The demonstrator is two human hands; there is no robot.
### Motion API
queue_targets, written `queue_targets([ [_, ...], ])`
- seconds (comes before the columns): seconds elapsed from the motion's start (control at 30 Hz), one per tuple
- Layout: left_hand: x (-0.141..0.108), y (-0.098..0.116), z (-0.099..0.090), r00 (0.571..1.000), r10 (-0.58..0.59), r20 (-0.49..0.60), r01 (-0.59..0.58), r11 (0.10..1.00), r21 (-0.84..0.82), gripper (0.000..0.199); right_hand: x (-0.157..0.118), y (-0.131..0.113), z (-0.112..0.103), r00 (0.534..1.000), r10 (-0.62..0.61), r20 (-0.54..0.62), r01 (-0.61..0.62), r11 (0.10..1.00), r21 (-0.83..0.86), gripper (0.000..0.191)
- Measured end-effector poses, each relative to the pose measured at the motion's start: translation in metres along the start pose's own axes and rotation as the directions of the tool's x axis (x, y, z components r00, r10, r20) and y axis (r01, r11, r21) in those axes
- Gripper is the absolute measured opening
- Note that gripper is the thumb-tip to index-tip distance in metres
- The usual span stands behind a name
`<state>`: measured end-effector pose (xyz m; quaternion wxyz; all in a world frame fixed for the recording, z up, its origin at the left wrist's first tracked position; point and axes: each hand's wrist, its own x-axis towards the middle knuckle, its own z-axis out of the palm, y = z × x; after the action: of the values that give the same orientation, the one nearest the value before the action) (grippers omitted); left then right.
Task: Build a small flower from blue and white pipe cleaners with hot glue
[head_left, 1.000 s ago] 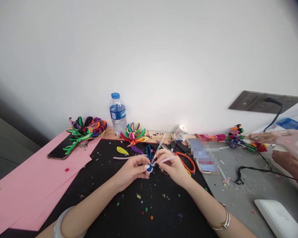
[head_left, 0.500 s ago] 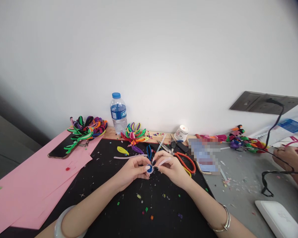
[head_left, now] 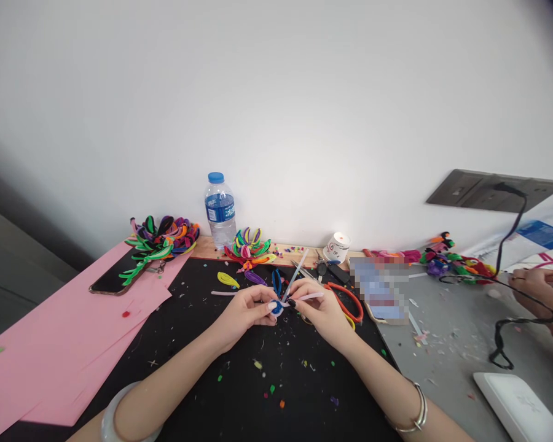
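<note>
Pinching the blue coil point(head_left: 277, 308) in your left hand point(head_left: 245, 312) and the pale strip point(head_left: 312, 296) in your right hand point(head_left: 323, 313), favour gentle, even tension.

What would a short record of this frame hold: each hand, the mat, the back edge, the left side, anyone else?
Left hand: pinches a blue-and-pale piece
Right hand: fingertips at a pale strip beside that piece
Black mat: yellow loop, purple loop, scissors, scraps
Back edge: water bottle, paper cup
Left side: phone on pink paper
Other person: a hand at far right
</note>
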<state>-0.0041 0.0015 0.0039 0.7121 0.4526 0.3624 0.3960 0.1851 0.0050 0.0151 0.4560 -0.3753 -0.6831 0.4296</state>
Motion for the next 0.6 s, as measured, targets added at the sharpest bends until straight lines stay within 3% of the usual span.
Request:
queue_targets([
  [0.23, 0.002, -0.0035, -0.0017, 0.997, 0.048, -0.068, -0.048, 0.999, 0.003, 0.019, -0.0035, -0.0049, 0.0021, 0.995, -0.103, 0.01, 0.103, 0.975, -0.199, 0.01],
  [0.6, 0.002, -0.006, -0.0027, 0.993, 0.06, -0.101, -0.061, 0.998, -0.015, 0.021, -0.009, -0.0054, 0.0085, 0.981, -0.19, 0.041, 0.194, 0.94, -0.28, 0.012],
])
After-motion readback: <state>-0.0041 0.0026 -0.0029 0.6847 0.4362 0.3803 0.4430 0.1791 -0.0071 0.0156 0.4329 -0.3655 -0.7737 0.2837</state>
